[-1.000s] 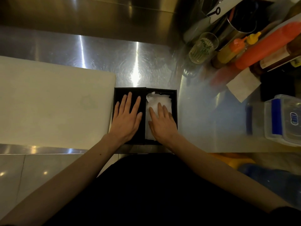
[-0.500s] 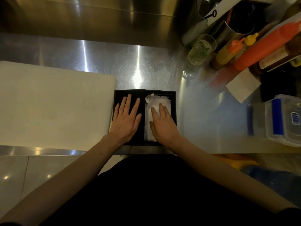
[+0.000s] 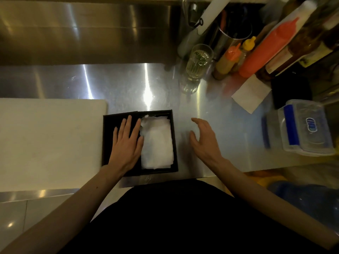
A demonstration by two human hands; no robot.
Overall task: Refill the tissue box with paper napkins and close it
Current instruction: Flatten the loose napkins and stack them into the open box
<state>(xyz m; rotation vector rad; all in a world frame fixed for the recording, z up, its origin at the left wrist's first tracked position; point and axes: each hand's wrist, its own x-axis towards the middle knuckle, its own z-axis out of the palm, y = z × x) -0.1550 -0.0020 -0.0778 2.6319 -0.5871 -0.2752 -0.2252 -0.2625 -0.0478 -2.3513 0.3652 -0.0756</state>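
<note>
A black tissue box (image 3: 175, 143) sits on the steel counter near its front edge. A stack of white paper napkins (image 3: 157, 143) lies in its right half, uncovered. My left hand (image 3: 126, 143) rests flat, fingers spread, on the black lid panel (image 3: 110, 129) over the box's left half. My right hand (image 3: 203, 140) hovers just right of the box, fingers apart and slightly curled, holding nothing.
A white cutting board (image 3: 49, 142) lies against the box's left side. At the back right stand a glass (image 3: 197, 63), sauce bottles (image 3: 256, 54) and a steel utensil pot (image 3: 231, 39). A loose napkin (image 3: 250, 94) and a clear plastic container with blue lid (image 3: 304, 127) sit to the right.
My right hand lifted off the napkins and moved right, off the box. The napkins now show fully. My left hand stayed flat on the left half.
</note>
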